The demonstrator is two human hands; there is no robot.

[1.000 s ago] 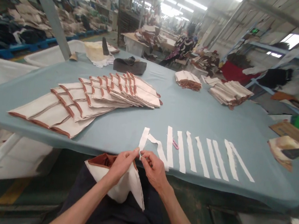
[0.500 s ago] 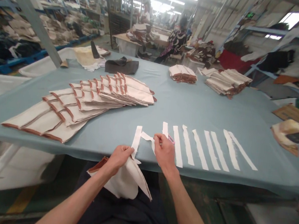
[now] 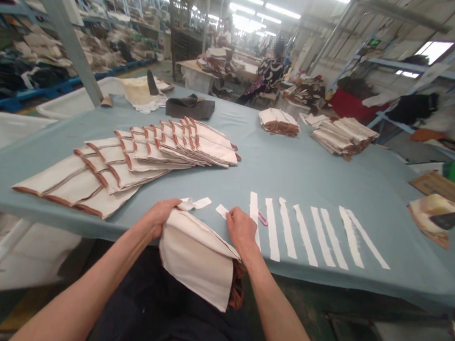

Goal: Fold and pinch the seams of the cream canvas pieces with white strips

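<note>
My left hand is closed on the upper left corner of a stack of cream fabric panels, which hangs over the table's front edge above my lap. Rust-brown edges show at the stack's right end. A white fabric strip sticks out past my left fingertips along the stack's top. My right hand is closed in a pinch, with a white strip end showing at its fingers; the rest is hidden. Just right of it lie a white strip and a small pink object.
Several more white strips lie in a row on the blue-green table. Fanned cream panels cover the left side. Two stacks of panels and a dark folded cloth lie farther back. A person sits beyond.
The fabric stack has swung up and turned, its brown-edged end now to the right. My left hand has moved left and up with its corner. My right hand has shifted slightly down.
</note>
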